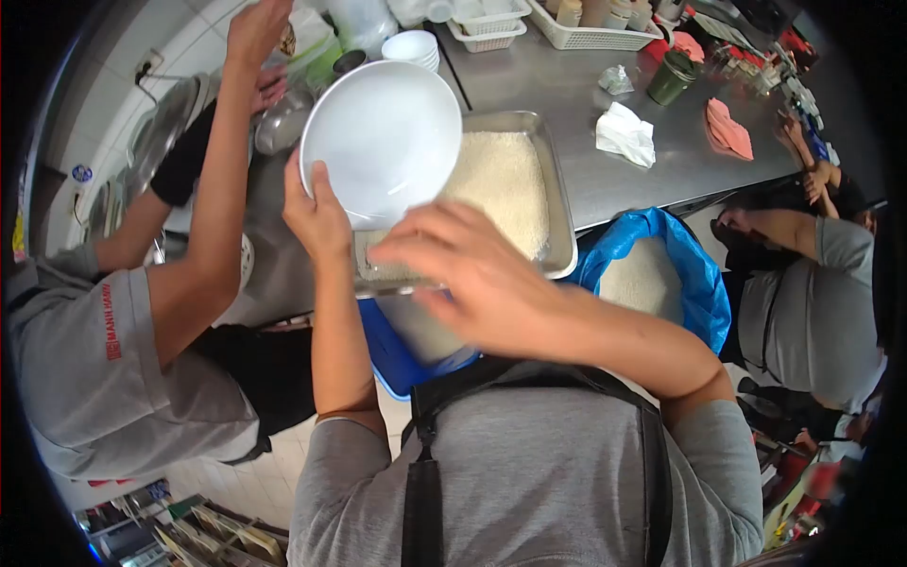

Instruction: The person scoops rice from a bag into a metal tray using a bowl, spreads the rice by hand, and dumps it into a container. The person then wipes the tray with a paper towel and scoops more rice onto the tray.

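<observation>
My left hand (321, 215) grips a large white bowl (383, 142) by its left rim, thumb on the inside. The bowl is tilted, its inner side facing me, with nothing visible in it. My right hand (449, 260) is blurred, fingers loosely bent and apart, in front of the bowl's lower edge. Whether it touches the bowl I cannot tell. Beneath both is a rectangular metal tray (564, 222) of pale, fine grains (505, 184). The bowl and my right hand hide part of it.
A blue bag (704, 283) of similar grains stands right of the tray; a blue container (392, 373) is below. At left, a co-worker's arm (222, 198) reaches across the counter. White bowls (412, 47), baskets (590, 36), a green container (673, 77) and cloths (624, 134) sit farther back.
</observation>
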The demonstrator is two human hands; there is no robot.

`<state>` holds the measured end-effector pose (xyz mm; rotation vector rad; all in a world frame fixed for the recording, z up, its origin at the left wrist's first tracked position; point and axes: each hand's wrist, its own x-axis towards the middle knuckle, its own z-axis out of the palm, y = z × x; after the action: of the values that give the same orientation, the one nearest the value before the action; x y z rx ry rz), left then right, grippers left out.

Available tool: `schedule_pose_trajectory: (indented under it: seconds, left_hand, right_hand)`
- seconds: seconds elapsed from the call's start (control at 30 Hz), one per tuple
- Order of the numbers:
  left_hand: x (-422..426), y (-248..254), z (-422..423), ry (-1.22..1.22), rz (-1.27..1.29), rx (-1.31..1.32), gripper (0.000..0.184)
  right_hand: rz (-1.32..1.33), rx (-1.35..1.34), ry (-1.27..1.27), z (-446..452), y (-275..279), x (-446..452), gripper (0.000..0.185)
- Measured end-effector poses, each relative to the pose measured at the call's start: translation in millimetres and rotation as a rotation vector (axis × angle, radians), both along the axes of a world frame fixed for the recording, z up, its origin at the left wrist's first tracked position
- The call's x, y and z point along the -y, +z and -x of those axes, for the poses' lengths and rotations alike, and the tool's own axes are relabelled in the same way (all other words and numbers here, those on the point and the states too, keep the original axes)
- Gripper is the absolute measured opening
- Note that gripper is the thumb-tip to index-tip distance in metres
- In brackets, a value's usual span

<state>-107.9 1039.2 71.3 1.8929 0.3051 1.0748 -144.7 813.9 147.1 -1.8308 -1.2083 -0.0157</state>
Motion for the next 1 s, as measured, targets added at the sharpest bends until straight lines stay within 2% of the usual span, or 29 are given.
schedule_pose_trajectory:
  seconds: [0.07,0.1,0.13,0.17,0.23,0.33,0.47,0.57,0.6,0.63,0.73,0.77,0.87,1.0]
  left_hand:
    - [0.4,-17.6,-26.8,-0.162,0.177,-0.044,0.030]
    - [3.2,-23.7,-41.5,-0.246,0.265,-0.076,0.031]
    - [15.8,-25.6,-58.1,-0.345,0.485,-0.093,0.034]
    - [20.2,-36.6,-75.9,-0.425,0.622,-0.210,0.043]
    - [56.0,-23.3,-98.0,-0.555,0.860,-0.383,0.048]
    - [81.3,-49.1,-166.0,-0.739,1.018,-0.676,0.049]
    - [133.1,-60.6,-234.6,-0.792,1.026,-0.740,0.050]
    - [163.6,-62.4,-265.6,-0.781,0.943,-0.753,0.054]
    - [172.9,-63.3,-271.0,-0.754,0.920,-0.757,0.055]
    - [180.0,-64.0,-276.4,-0.726,0.898,-0.759,0.055]
    - [184.8,-76.1,-291.2,-0.748,0.973,-0.775,0.060]
    - [183.4,-80.6,-293.3,-0.752,0.992,-0.785,0.061]
    - [167.5,-97.6,-308.4,-0.763,1.070,-0.814,0.059]
    - [155.3,-95.3,-313.0,-0.648,0.968,-0.834,0.050]
  right_hand:
    - [-0.226,-0.209,0.133,20.5,45.0,17.2,0.061]
    - [-0.333,-0.298,0.175,26.6,64.0,25.2,0.060]
    - [-0.426,-0.361,0.190,32.8,74.7,31.1,0.059]
    - [-0.520,-0.420,0.206,39.0,85.4,37.0,0.059]
    - [-0.655,-0.485,0.219,43.6,97.1,45.5,0.055]
    - [-0.780,-0.532,0.207,52.8,97.7,54.7,0.050]
    - [-0.863,-0.575,0.145,51.1,97.3,54.8,0.042]
    - [-0.762,-0.658,0.042,44.1,77.5,58.9,0.037]
    - [-0.642,-0.712,0.002,40.1,66.6,66.0,0.035]
    - [-0.471,-0.772,-0.021,37.3,54.4,75.8,0.025]
    - [-0.128,-0.387,-0.265,33.4,-0.7,100.2,0.015]
    - [0.000,-0.352,-0.311,33.1,-13.8,111.5,0.013]
    - [0.091,-0.137,-0.438,29.9,-45.2,136.5,0.016]
    - [0.183,-0.058,-0.510,20.8,-66.2,156.2,0.022]
